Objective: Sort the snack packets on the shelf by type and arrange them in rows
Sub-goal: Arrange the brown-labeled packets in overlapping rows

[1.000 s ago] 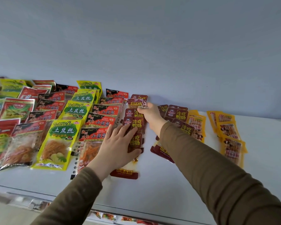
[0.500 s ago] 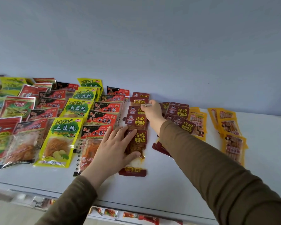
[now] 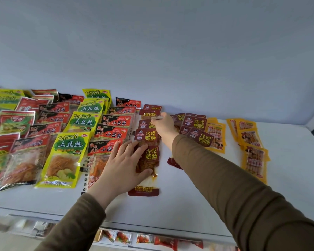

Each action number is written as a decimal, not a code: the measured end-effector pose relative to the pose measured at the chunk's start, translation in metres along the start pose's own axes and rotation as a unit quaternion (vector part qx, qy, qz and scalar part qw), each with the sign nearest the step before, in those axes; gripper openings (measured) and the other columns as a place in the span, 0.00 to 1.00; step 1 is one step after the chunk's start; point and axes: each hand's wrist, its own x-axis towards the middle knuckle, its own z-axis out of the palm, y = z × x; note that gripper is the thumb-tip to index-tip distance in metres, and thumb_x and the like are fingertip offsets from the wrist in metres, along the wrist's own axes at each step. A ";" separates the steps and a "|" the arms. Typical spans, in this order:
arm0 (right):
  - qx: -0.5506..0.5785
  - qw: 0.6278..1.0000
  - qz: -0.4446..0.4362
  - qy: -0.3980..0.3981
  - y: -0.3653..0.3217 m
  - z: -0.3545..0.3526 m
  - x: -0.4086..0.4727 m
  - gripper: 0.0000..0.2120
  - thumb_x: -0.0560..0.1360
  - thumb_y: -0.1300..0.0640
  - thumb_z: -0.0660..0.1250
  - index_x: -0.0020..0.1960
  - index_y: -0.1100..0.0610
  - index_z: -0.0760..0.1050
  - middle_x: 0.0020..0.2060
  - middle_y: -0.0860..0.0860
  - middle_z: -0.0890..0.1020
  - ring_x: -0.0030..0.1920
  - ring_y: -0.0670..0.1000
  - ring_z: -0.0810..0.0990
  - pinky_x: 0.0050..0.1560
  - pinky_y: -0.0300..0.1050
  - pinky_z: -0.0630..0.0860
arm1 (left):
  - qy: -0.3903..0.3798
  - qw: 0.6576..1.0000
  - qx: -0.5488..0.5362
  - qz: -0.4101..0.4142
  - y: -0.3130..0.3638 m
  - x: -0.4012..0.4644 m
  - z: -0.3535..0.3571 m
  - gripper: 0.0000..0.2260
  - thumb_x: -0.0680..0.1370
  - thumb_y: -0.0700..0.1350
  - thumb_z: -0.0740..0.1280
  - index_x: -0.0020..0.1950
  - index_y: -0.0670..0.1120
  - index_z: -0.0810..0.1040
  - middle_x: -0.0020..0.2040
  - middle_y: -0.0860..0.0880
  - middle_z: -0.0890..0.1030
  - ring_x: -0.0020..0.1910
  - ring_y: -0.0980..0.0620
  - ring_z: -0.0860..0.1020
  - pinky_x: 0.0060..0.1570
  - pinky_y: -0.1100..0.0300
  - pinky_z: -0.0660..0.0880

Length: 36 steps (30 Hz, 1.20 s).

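Observation:
A row of dark red packets runs from the back wall toward me in the middle of the white shelf. My left hand lies flat with spread fingers on the nearest dark red packet. My right hand reaches to the far end of that row and pinches the edge of a dark red packet there. More dark red packets lie loosely overlapped just right of my right arm. Rows of red-and-black packets and yellow-green packets lie to the left.
Two rows of orange-yellow packets lie on the right of the shelf. Red and green packets crowd the far left. The blue-grey back wall stands behind. A lower shelf with small packets shows under the front edge.
My right hand has shifted a little at the far end of the dark red row, setting a packet down there. My left hand stays pressed on the near packet.

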 end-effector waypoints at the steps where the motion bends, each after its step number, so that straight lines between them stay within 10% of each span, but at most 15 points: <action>1: -0.008 1.000 -0.008 -0.012 -0.003 -0.002 -0.002 0.24 0.80 0.58 0.68 0.75 0.60 0.68 0.66 0.56 0.79 0.62 0.56 0.80 0.55 0.50 0.80 | 0.003 1.000 -0.004 0.001 -0.001 0.000 -0.001 0.36 0.76 0.76 0.50 0.81 0.63 0.48 0.83 0.52 0.54 0.83 0.46 0.49 0.81 0.41 0.40; 4: -0.054 0.998 -0.033 -0.027 -0.009 -0.008 -0.009 0.32 0.82 0.55 0.66 0.82 0.58 0.56 0.76 0.56 0.69 0.71 0.58 0.74 0.67 0.56 0.76 | 0.009 1.000 -0.028 0.005 -0.004 -0.001 -0.001 0.37 0.76 0.76 0.48 0.82 0.64 0.45 0.85 0.52 0.48 0.83 0.47 0.42 0.80 0.42 0.37; 9: -0.144 0.981 -0.073 -0.104 -0.007 -0.011 -0.035 0.28 0.83 0.51 0.62 0.81 0.52 0.59 0.74 0.52 0.71 0.41 0.43 0.80 0.27 0.28 0.71 | -0.034 0.999 0.011 0.019 -0.006 -0.001 -0.001 0.38 0.76 0.76 0.47 0.82 0.65 0.40 0.85 0.52 0.42 0.83 0.46 0.36 0.78 0.42 0.31; 11: -0.168 0.975 -0.113 -0.088 -0.012 -0.016 -0.047 0.28 0.83 0.51 0.62 0.81 0.51 0.60 0.78 0.52 0.66 0.55 0.46 0.82 0.45 0.31 0.78 | -0.034 0.999 0.011 0.019 -0.005 0.001 -0.005 0.39 0.76 0.77 0.47 0.82 0.64 0.38 0.84 0.51 0.38 0.81 0.46 0.32 0.77 0.43 0.29; 14: -0.166 0.967 -0.190 -0.030 -0.019 -0.043 -0.060 0.22 0.83 0.53 0.64 0.77 0.52 0.69 0.79 0.52 0.65 0.78 0.51 0.65 0.75 0.47 0.63 | 0.021 0.999 -0.027 0.032 0.001 0.004 -0.016 0.40 0.75 0.77 0.44 0.83 0.62 0.40 0.83 0.52 0.36 0.81 0.47 0.31 0.76 0.46 0.29; 18: -0.162 0.961 -0.210 0.082 -0.011 -0.113 -0.062 0.14 0.83 0.56 0.63 0.67 0.51 0.77 0.66 0.45 0.79 0.64 0.43 0.76 0.56 0.28 0.70 | 0.078 0.991 -0.094 0.052 0.021 0.023 -0.028 0.36 0.80 0.68 0.57 0.84 0.59 0.48 0.85 0.53 0.42 0.83 0.48 0.37 0.76 0.49 0.38; 21: -0.205 0.960 -0.152 0.115 0.003 -0.165 -0.053 0.13 0.83 0.57 0.62 0.66 0.51 0.77 0.65 0.46 0.79 0.61 0.45 0.78 0.53 0.32 0.71 | 0.081 0.980 -0.167 0.068 0.047 0.042 -0.031 0.34 0.82 0.60 0.62 0.83 0.56 0.50 0.85 0.52 0.46 0.83 0.47 0.43 0.76 0.52 0.43; 28: -0.282 0.959 -0.014 0.005 0.028 -0.211 -0.013 0.23 0.81 0.56 0.67 0.75 0.50 0.69 0.73 0.53 0.72 0.67 0.55 0.75 0.55 0.46 0.72 | 0.031 0.979 -0.155 0.129 0.109 0.101 -0.028 0.29 0.85 0.56 0.58 0.84 0.52 0.54 0.85 0.50 0.51 0.83 0.45 0.48 0.80 0.46 0.50; 36: -0.429 0.889 -0.091 -0.131 0.027 -0.207 0.013 0.22 0.76 0.46 0.66 0.70 0.43 0.74 0.72 0.52 0.72 0.74 0.59 0.65 0.68 0.52 0.66 | -0.015 0.996 -0.081 0.026 0.143 0.121 0.003 0.28 0.85 0.60 0.50 0.84 0.57 0.49 0.85 0.53 0.52 0.83 0.49 0.48 0.79 0.35 0.44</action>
